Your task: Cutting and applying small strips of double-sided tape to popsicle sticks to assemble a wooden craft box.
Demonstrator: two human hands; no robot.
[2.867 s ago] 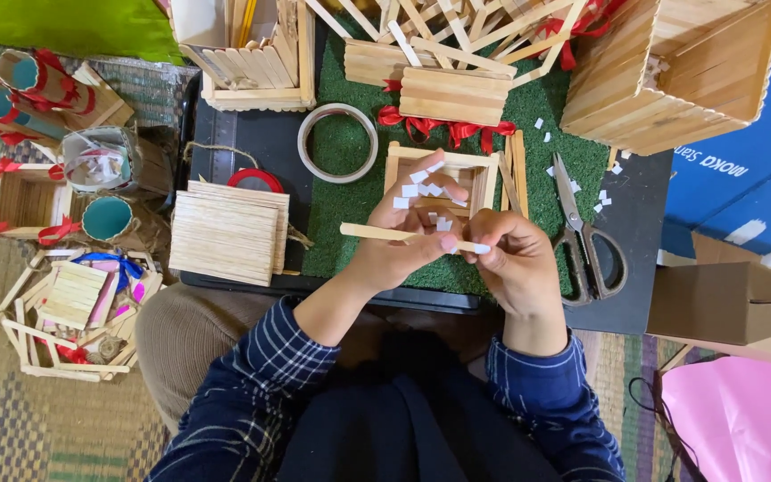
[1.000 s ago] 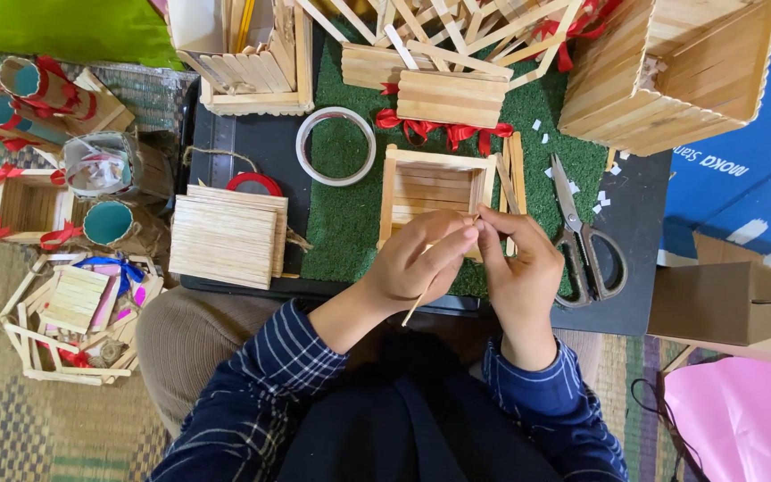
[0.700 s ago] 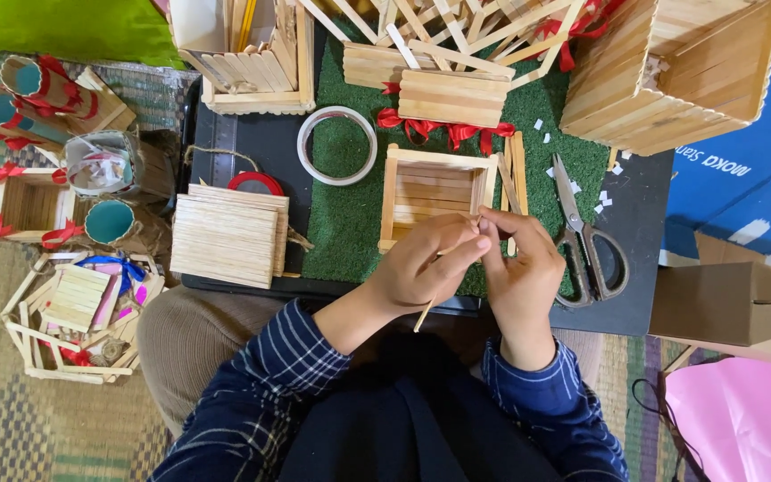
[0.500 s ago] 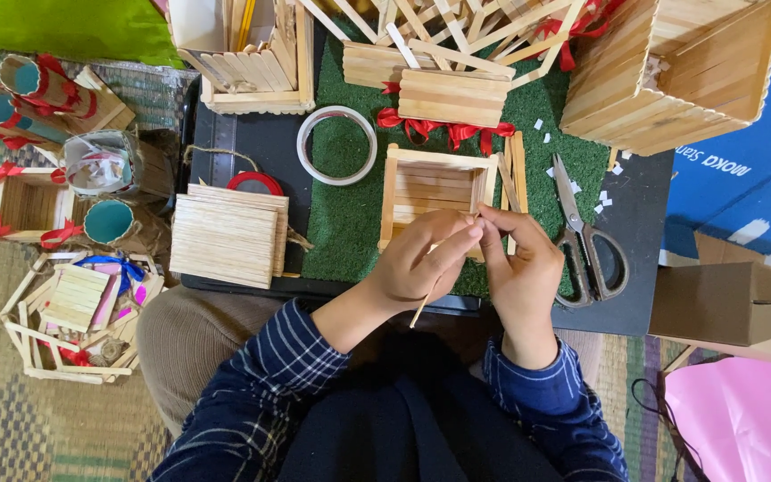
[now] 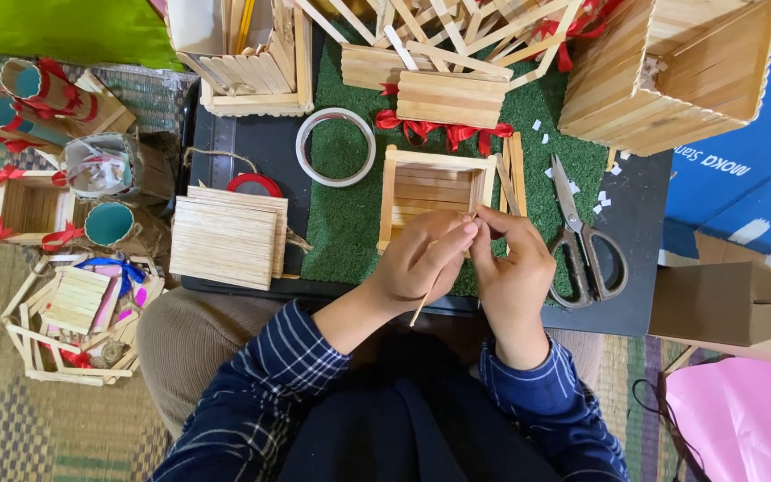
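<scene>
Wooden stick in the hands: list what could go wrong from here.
1. The left hand and right hand pinch the thin wooden stick together, so it might snap or slip under uneven pressure.
2. Both hands work right over the near wall of the small open stick box, so a push could shift or strain it.
3. The scissors lie just beside the right hand, so a sideways move could catch them.

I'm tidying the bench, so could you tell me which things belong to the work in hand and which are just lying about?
In use: left hand, right hand, thin wooden stick, small open wooden box.
Lying about: scissors, tape ring, stick panels.
</scene>
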